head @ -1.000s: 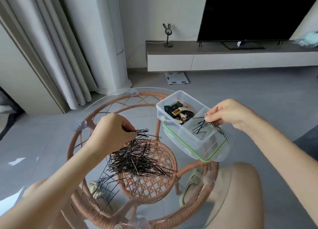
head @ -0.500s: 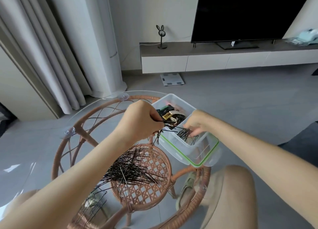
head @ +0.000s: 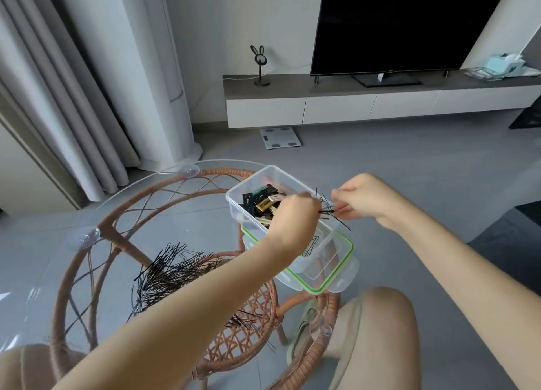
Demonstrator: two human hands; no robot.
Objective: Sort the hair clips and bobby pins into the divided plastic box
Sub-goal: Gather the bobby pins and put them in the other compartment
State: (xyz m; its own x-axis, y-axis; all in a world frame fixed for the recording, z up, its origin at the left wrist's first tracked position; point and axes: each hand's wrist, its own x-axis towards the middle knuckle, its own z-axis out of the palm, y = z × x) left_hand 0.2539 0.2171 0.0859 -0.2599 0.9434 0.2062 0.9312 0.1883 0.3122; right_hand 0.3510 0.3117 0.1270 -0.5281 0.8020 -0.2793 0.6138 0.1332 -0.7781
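Observation:
A clear divided plastic box [head: 234, 205] stands at the right of a round glass table, on top of its green-rimmed lid [head: 336, 275]. Black, gold and green hair clips [head: 260, 199] fill the box's far compartment. A few bobby pins lie in the near compartment, partly hidden by my left forearm. My left hand [head: 295, 214] is over the box and pinches a small bunch of black bobby pins [head: 325, 205]. My right hand [head: 363, 199] is just right of it and pinches the same bunch. A large heap of loose bobby pins [head: 169, 275] lies on the glass to the left.
The glass top [head: 58, 266] rests on a rattan frame [head: 123, 240] with suction cups. My knee [head: 377, 331] is by the table's right edge. Farther off are a curtain [head: 58, 96], a white column, a bathroom scale [head: 281, 137] and a TV bench [head: 351, 102] with a television.
My left hand left the heap and came across over the box with some pins. My right hand dipped into the near compartment, then lifted to meet the left hand at the bunch.

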